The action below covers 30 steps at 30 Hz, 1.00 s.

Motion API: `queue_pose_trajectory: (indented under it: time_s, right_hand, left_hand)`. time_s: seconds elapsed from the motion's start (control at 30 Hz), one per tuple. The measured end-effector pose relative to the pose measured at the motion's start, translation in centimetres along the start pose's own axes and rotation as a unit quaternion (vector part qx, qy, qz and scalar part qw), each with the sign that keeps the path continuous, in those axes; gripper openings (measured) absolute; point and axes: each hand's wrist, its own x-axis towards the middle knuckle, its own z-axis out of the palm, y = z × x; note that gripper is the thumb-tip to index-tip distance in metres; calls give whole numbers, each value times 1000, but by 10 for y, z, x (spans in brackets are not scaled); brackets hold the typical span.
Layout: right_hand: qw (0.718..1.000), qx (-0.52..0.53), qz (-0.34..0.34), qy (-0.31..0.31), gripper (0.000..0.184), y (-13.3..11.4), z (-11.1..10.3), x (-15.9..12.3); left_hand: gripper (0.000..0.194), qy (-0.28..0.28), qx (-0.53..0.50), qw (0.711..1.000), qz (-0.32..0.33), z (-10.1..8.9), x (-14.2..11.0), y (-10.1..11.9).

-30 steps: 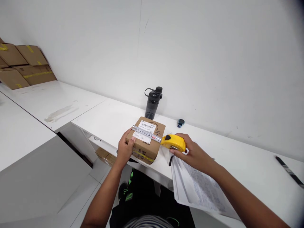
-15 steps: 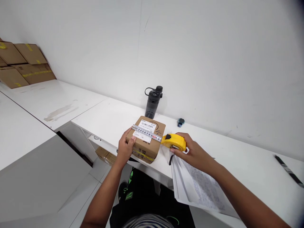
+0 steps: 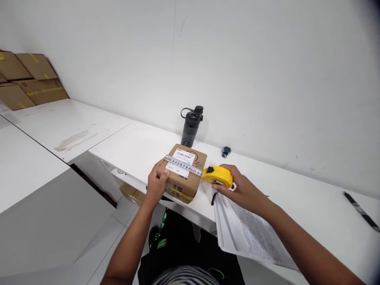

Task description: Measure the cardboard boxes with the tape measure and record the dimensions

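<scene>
A small cardboard box [image 3: 193,185] with a white printed label [image 3: 181,173] and yellow tape on its front sits near the table's front edge. My left hand [image 3: 157,183] grips its left side, thumb on the top near the label and fingers partly hidden behind the edge. In my right hand [image 3: 237,185] is a yellow tape measure [image 3: 219,176], held at the box's right edge. Its silver blade [image 3: 183,165] lies across the top, over the label, and the hooked end is at the left edge beside my left fingers.
Behind the box stands a dark water bottle [image 3: 191,127]. A watch [image 3: 226,151] lies near the wall. Papers [image 3: 246,229] are under my right forearm, and a black marker-like stick [image 3: 360,210] lies at the far right. Cardboard boxes [image 3: 38,77] are stacked at the left.
Almost nothing differs; the view has shifted very slightly. Both hands keep their holds, and the blade stays across the box.
</scene>
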Motion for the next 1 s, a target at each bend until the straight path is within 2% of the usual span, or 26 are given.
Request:
queue_pose_trajectory:
  time_s: [0.33,0.67,0.8,1.0]
  right_hand:
    - [1000,-2,3,5,51,-1,0,1]
    - [999,-6,-19,39,50,-7,-1,4]
    - [998,-35,-37,36,51,-25,2,21]
    - [987,-113,-113,24,49,-71,23,74]
  left_hand:
    - [49,4,4,1000,4,0,0,-1]
    - [48,-1,7,1000,2,0,0,0]
    - [47,8,14,1000,16,0,-1,1]
    - [47,16,9,1000,16,1,-2,-1]
